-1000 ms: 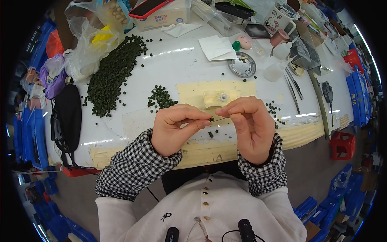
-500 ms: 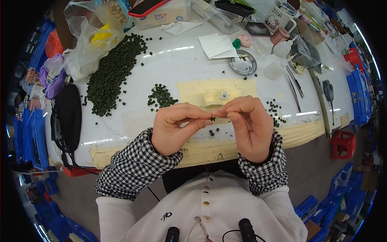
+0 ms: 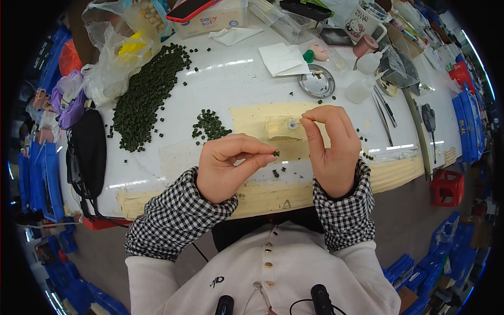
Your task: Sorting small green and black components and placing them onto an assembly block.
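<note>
My left hand (image 3: 231, 163) pinches a small dark green spool-shaped piece (image 3: 276, 153) between thumb and forefinger, over the near side of the table. Farther forward, my right hand (image 3: 333, 147) closes thumb and forefinger on a thin stick-like tool, mostly hidden by the fingertips. Its tip is at a small white round cup (image 3: 292, 124), which sits on a cream-taped block (image 3: 275, 127). A few loose green pieces (image 3: 275, 173) lie on the table below my left fingertips. Beyond that hand is a small heap of similar pieces (image 3: 210, 125).
A large pile of green pieces (image 3: 144, 97) spreads at the left, beside plastic bags (image 3: 113, 73). Toward the right are a round metal dish (image 3: 316, 82), squeeze bottles (image 3: 359, 90), tweezers (image 3: 381, 113) and a screwdriver (image 3: 428, 119). A mug (image 3: 362, 23) stands at the back right.
My right hand has moved forward and right, away from the green piece, to the white cup on the taped block. My left hand keeps the piece in nearly the same place.
</note>
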`<act>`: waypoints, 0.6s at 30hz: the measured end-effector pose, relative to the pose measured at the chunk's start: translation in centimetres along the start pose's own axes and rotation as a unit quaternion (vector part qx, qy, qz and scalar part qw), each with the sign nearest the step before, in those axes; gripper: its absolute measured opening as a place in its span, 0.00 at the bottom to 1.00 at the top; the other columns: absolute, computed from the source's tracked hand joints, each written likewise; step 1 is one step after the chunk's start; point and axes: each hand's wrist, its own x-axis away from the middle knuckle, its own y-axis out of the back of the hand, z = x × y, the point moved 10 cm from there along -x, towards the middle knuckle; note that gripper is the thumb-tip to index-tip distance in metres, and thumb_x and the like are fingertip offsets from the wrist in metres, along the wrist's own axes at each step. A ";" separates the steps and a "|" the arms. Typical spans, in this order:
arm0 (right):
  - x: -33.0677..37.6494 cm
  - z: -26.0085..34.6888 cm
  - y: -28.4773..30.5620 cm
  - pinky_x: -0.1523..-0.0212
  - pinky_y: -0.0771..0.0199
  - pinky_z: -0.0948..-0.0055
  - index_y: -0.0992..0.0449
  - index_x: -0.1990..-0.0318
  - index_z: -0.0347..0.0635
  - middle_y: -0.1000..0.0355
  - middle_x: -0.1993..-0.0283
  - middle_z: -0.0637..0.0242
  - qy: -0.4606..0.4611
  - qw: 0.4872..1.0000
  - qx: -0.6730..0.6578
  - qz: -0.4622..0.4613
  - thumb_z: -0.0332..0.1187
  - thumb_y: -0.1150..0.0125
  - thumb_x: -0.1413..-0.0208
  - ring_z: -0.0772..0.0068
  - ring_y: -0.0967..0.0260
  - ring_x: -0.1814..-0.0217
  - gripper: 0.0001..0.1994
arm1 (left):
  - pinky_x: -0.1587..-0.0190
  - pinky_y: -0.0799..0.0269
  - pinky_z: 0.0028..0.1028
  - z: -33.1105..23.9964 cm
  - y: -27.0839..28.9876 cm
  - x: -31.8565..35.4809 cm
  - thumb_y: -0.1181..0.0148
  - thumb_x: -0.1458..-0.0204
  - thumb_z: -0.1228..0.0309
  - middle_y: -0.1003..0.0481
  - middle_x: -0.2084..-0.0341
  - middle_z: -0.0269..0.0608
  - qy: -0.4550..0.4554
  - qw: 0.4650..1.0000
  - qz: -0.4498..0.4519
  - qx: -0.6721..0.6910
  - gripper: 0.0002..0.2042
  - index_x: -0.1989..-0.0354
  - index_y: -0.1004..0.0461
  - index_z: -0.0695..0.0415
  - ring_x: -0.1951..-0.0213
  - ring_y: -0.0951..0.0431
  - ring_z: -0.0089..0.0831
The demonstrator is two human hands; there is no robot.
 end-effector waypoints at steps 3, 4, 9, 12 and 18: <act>0.3 -0.4 -0.9 0.65 0.28 0.66 0.25 0.65 0.36 0.28 0.65 0.59 -0.003 0.998 0.047 0.030 0.23 0.36 0.51 0.57 0.30 0.65 0.06 | 0.56 0.24 0.23 0.1 -0.1 -0.1 0.39 0.48 0.84 0.22 0.67 0.44 0.004 1.000 0.002 0.006 0.08 0.60 0.21 0.66 0.63 0.21 0.26; 0.3 -0.4 -1.1 0.65 0.28 0.66 0.25 0.65 0.37 0.28 0.65 0.60 0.001 0.998 0.058 0.038 0.23 0.35 0.51 0.57 0.30 0.64 0.06 | 0.56 0.24 0.23 0.1 0.0 0.0 0.39 0.48 0.84 0.22 0.66 0.44 0.006 1.000 0.000 0.010 0.08 0.60 0.21 0.66 0.63 0.21 0.26; 0.4 0.6 0.0 0.66 0.28 0.68 0.22 0.63 0.37 0.28 0.66 0.60 0.012 0.999 0.040 -0.007 0.22 0.34 0.53 0.59 0.29 0.65 0.09 | 0.55 0.24 0.24 0.1 0.2 0.1 0.39 0.48 0.84 0.22 0.66 0.44 0.006 1.000 -0.011 0.016 0.08 0.59 0.21 0.67 0.63 0.21 0.26; 1.1 1.5 0.8 0.67 0.28 0.71 0.21 0.64 0.37 0.27 0.67 0.61 -0.004 1.000 -0.027 -0.006 0.19 0.33 0.55 0.63 0.29 0.67 0.09 | 0.57 0.25 0.23 -0.3 0.4 0.1 0.39 0.49 0.85 0.22 0.66 0.44 -0.009 1.000 -0.019 0.010 0.08 0.60 0.21 0.66 0.63 0.21 0.26; 3.2 1.7 -1.3 0.66 0.28 0.74 0.20 0.56 0.37 0.26 0.65 0.60 -0.059 0.985 -0.146 0.076 0.18 0.35 0.53 0.66 0.29 0.67 0.14 | 0.60 0.26 0.22 -0.6 0.6 0.0 0.39 0.50 0.87 0.23 0.65 0.44 -0.034 0.999 -0.032 0.001 0.09 0.61 0.22 0.66 0.64 0.23 0.26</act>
